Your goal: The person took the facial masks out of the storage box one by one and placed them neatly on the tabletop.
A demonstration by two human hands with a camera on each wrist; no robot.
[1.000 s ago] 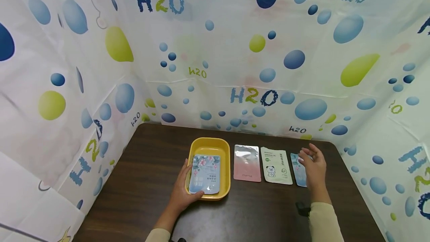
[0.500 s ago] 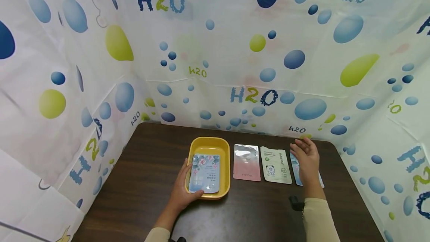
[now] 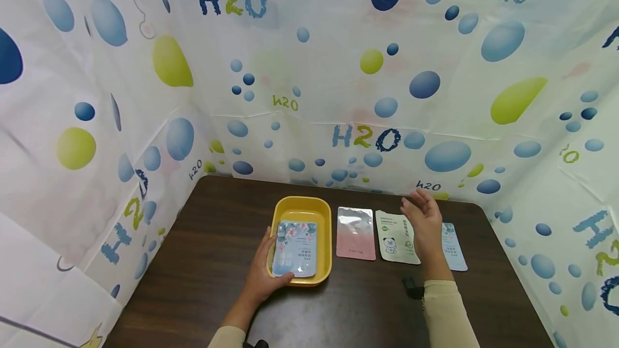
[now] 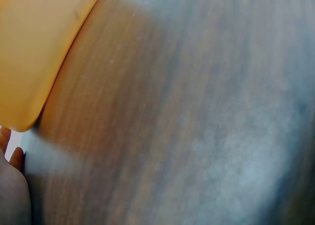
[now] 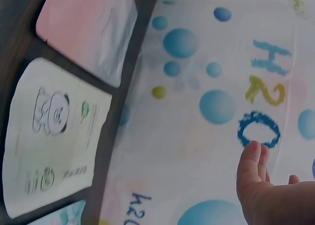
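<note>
A yellow plastic tray (image 3: 303, 207) stands left of the table's middle, and a blue floral sheet mask packet (image 3: 296, 248) lies in it. My left hand (image 3: 261, 275) grips the tray's left side and near corner, thumb at the near rim and fingers along the wall. With nothing in it, my right hand (image 3: 426, 232) is raised over the right edge of a white-green packet with a bear drawing (image 3: 394, 238). Its fingers are extended in the right wrist view. A second blue floral packet (image 3: 453, 248) lies to the right, partly hidden by that hand.
Between the tray and the white-green packet lies a pink and silver packet (image 3: 355, 235). All of these rest on a dark wooden table (image 3: 227, 219). White curtains (image 3: 319, 79) with coloured bubbles rise behind the table and at both sides.
My right hand has moved left, from over the right-hand blue packet toward the white-green one, uncovering more of the blue packet. The left hand and the tray have stayed in place.
</note>
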